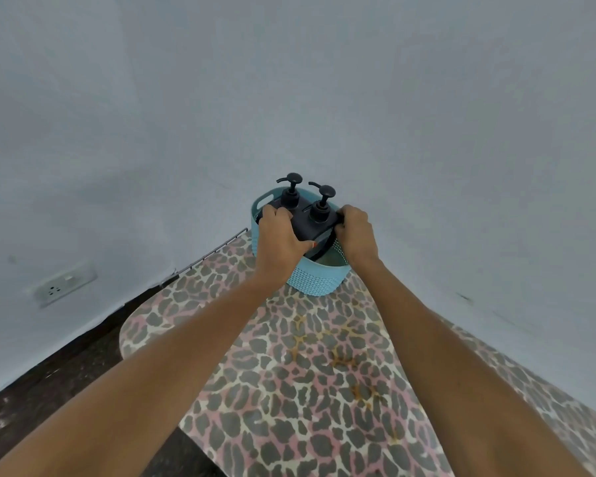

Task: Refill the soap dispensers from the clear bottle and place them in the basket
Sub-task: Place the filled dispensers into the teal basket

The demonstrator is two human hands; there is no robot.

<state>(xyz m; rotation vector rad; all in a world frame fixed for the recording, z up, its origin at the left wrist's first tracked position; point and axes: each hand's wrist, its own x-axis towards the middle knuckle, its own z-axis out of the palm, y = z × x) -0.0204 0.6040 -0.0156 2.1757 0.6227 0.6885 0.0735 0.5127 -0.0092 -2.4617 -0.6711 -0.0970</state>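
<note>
Dispensers first: two dark pump bottles stand upright side by side inside the teal basket [315,278], the far dispenser [291,200] toward 11 o'clock in it and the near dispenser [319,218] toward 1 o'clock, both spouts pointing to 9 o'clock. From my remote seat I see both hands clamped on them, set apart with the pumps between. My left hand [279,235] comes in from the basket's 9 o'clock side, fingers curled over the far dispenser's shoulder and thumb pressed against the dark body lower down. My right hand [356,232] comes in from 3 o'clock and pinches the near dispenser's edge. I cannot tell whether either hand also catches the basket rim. The basket sits at the 12 o'clock end of the leopard-print table [272,407], against the pale wall [289,80]. Yellowish stains [341,359] mark the table nearer me. A wall socket [62,282] shows off at 9 o'clock, above the dark floor [66,366].
</note>
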